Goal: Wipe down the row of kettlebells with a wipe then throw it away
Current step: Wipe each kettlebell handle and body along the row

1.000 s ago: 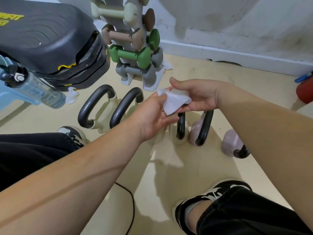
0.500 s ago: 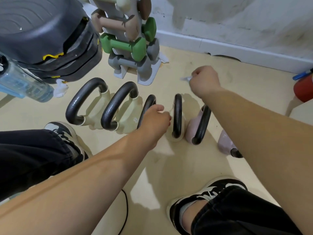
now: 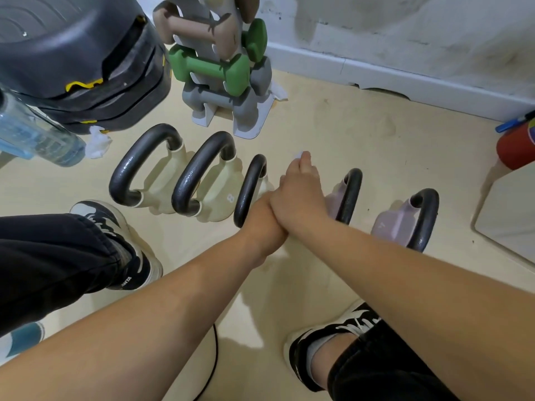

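A dumbbell rack [image 3: 257,123] stands beside a dark step platform [image 3: 72,53], a water bottle [image 3: 37,137] near both.

My right hand [image 3: 301,195] covers most of my left hand [image 3: 262,218], so I can't tell the left grip. Only a sliver of wipe [image 3: 298,154] shows past it. Dumbbell rack [image 3: 257,123] cut off at top.
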Tool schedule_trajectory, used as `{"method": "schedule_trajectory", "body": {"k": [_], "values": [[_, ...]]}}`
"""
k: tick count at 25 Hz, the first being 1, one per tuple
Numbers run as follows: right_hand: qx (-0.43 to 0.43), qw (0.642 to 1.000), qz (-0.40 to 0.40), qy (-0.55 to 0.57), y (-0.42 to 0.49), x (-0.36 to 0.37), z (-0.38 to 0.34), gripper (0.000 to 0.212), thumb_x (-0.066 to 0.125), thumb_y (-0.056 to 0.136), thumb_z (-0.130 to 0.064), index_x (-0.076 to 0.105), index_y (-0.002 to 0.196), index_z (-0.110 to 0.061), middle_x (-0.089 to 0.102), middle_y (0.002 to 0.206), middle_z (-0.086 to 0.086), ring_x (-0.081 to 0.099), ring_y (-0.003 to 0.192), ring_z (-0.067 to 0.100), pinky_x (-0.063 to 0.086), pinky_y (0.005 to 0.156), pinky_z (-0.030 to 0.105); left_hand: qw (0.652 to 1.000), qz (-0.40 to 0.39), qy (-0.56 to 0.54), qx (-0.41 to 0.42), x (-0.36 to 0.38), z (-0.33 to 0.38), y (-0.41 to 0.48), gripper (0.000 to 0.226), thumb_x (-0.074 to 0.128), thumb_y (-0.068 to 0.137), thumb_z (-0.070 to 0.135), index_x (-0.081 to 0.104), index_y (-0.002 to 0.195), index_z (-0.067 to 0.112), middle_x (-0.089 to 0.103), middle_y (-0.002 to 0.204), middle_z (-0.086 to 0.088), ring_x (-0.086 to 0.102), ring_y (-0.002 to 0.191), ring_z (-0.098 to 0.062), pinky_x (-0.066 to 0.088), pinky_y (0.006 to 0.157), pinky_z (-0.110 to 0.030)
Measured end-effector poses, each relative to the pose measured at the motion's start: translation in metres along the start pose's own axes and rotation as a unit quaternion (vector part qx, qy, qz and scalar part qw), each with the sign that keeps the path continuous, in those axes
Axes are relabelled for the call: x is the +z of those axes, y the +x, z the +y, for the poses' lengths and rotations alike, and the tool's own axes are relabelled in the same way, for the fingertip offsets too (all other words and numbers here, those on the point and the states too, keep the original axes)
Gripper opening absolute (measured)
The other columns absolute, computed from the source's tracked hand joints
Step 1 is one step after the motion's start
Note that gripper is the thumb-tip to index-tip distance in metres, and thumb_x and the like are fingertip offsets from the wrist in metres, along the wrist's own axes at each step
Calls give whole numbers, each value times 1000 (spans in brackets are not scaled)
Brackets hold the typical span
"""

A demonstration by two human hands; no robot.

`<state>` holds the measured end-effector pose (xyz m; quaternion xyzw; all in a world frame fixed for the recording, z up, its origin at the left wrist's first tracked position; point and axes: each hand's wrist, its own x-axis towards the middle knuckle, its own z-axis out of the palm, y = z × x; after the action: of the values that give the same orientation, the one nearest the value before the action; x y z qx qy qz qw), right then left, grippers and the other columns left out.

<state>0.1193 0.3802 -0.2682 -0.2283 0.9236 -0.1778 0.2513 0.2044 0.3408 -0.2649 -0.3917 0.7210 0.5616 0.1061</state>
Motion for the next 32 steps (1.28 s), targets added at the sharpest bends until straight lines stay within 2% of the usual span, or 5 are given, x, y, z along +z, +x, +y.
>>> {"method": "schedule_trajectory", "body": {"k": [8, 13, 18, 24, 32], "values": [[-48, 997, -41, -49, 49, -4, 11, 29, 36, 96, -12, 59, 112, -1, 47, 138, 13, 26, 138, 35, 15, 123, 39, 997, 6, -42, -65, -3, -21, -7, 43, 46, 94, -3, 56, 132, 15, 72, 102, 0, 71, 102, -23, 57, 86, -35], [6, 986, -90, 138, 78, -28, 21, 19, 39, 84, 0, 51, 70, -8, 41, 75, 7, 42, 79, 24, 41, 58, 31, 996, 11, -54, -75, -5, -18, -6, 40, 45, 96, 2, 59, 130, 17, 72, 101, 4, 71, 100, -20, 58, 91, -35], [-151, 977, -28, -145, 21, 12, 38, 39, 48, 77, -17, 61, 110, -3, 45, 141, 10, 11, 149, 38, 17, 122, 40, 996, -2, -63, -61, -1, -16, -6, 33, 47, 94, -1, 63, 119, 11, 73, 101, -3, 69, 86, -18, 53, 71, -24], [-178, 960, -10, -216, 33, 5, 32, 49, 37, 91, -22, 64, 127, -2, 51, 140, 13, 23, 145, 34, 14, 123, 44, 994, 7, -77, -79, -4, -26, -7, 40, 41, 94, -3, 61, 125, 11, 71, 100, -1, 69, 86, -18, 54, 71, -25], [69, 978, -106, 165, 81, -33, 14, 24, 41, 87, -3, 39, 66, -14, 38, 71, 5, 34, 67, 24, 27, 56, 28, 990, 4, -107, -89, -14, -26, 0, 38, 43, 99, 3, 60, 130, 14, 72, 106, -2, 72, 100, -22, 59, 87, -35]]}}
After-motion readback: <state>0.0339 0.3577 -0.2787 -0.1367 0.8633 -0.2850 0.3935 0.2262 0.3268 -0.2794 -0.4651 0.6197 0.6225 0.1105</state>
